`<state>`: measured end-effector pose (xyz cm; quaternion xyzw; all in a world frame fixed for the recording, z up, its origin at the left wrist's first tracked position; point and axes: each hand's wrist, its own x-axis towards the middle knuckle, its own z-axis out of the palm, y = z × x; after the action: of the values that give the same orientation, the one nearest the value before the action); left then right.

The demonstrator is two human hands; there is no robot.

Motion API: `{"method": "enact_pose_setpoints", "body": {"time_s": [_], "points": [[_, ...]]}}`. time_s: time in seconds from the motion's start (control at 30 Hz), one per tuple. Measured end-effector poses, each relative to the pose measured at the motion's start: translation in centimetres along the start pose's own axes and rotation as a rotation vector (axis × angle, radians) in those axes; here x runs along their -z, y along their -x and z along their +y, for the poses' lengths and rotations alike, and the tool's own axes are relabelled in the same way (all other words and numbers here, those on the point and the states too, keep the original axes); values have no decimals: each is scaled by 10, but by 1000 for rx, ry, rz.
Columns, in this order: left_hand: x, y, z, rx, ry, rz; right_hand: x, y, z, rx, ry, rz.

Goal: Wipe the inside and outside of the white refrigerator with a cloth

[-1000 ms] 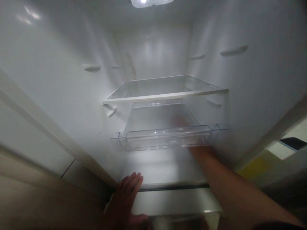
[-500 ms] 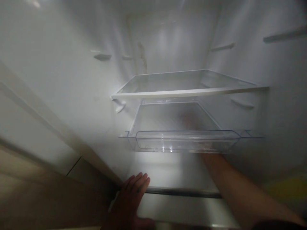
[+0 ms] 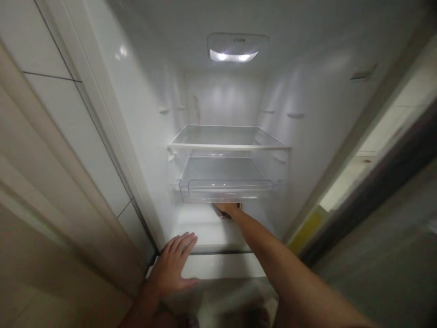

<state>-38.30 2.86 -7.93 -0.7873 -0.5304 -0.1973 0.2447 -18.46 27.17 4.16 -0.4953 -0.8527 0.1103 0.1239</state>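
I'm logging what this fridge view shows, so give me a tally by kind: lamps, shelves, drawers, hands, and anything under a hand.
Lamp: 1
Shelf: 1
Clear drawer: 1
Hands: 2 (left hand, right hand)
Dark item, partly hidden under the right hand: 1
Total: 6
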Motion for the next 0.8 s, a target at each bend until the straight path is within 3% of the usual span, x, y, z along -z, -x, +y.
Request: {"method": "enact_pose_setpoints", "body": {"time_s": [0.17,0.33,0.47,0.63,0.8], "points": [[1,-2,2,-20,-43,54,-9,31,-30,151,44,-110],[-1,-2,2,-51,-79,87,-2,82,-24,216,51,-166],[-5,-2,4,-53,-74,114,6,106,-9,224,47,-191],[-1,-1,6,-105,-111,105,20,112,24,116,36,-161],[12,0,-3,-175,-43,-1,28,95,62,-160,48,-17]]}}
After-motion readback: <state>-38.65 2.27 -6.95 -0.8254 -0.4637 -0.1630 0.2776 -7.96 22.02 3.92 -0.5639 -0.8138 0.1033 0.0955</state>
